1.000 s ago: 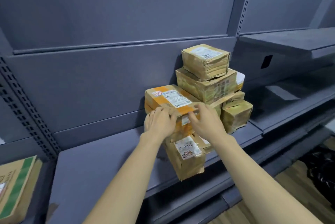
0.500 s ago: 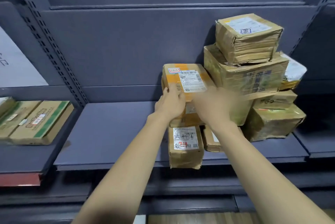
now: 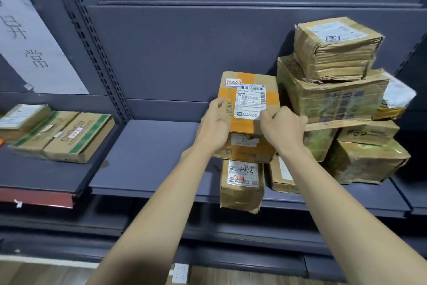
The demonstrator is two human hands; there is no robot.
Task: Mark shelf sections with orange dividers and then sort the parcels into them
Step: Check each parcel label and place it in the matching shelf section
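A cardboard parcel with orange tape (image 3: 250, 93) and a white label tops a short stack on the dark shelf (image 3: 150, 164). My left hand (image 3: 213, 125) grips its left side and my right hand (image 3: 283, 128) grips its front right corner. Under it lies another taped parcel (image 3: 245, 148), and below that a brown parcel with handwriting (image 3: 241, 183) juts over the shelf's front edge. To the right rises a taller pile of brown parcels (image 3: 335, 90). No orange divider is in view.
Flat boxes with green stripes (image 3: 67, 137) lie on the neighbouring shelf at the left, past a perforated upright (image 3: 92, 44). A white paper sign (image 3: 30, 44) hangs on the back panel. A lower shelf (image 3: 208, 234) runs beneath, and wooden floor (image 3: 242, 277) shows at the bottom.
The view has swung left and closer, bringing the left shelf and sign into sight. My hands have spread from the parcel's front edge to its left side and right corner.
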